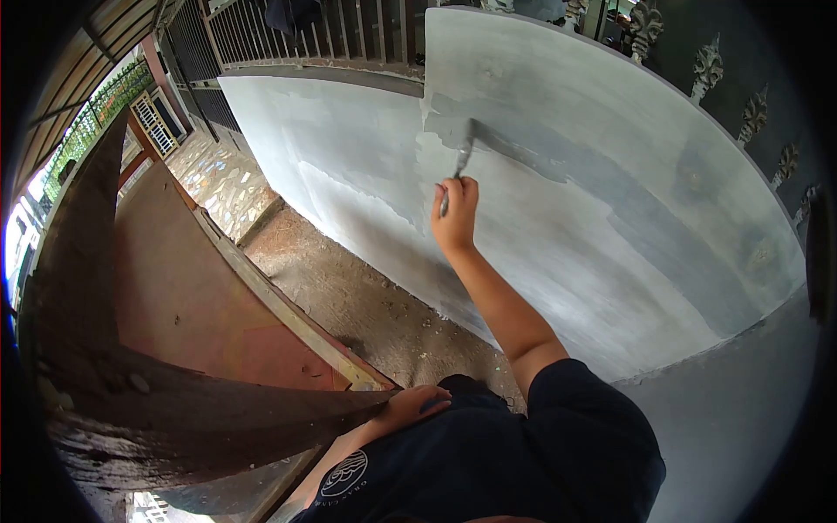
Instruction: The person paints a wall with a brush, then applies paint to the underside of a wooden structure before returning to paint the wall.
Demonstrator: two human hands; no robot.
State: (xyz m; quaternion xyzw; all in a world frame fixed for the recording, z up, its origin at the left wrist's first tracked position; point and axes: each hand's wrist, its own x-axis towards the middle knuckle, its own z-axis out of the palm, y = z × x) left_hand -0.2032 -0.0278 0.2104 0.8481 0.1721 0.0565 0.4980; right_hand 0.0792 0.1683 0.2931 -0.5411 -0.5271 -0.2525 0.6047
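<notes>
My right hand (pixel 456 213) is closed round the handle of a paintbrush (pixel 464 155), its bristles pointing up against the wall (pixel 523 235). A darker grey wet-looking band (pixel 602 179) runs from the bristles down to the right across the paler wall. Low in the view, my left hand (pixel 417 405) rests at the end of a dark wooden beam (pixel 261 414), near my dark shirt. Its fingers look bent, and whether they grip the beam is hard to make out.
Metal railings (pixel 318 35) stand above the wall at the back. Ornamental metal spikes (pixel 708 68) line its top right. A reddish-brown board (pixel 209 288) with a wooden edge lies left, beside a dirt floor (pixel 349 279). A stone-patterned wall (pixel 218 179) is farther back.
</notes>
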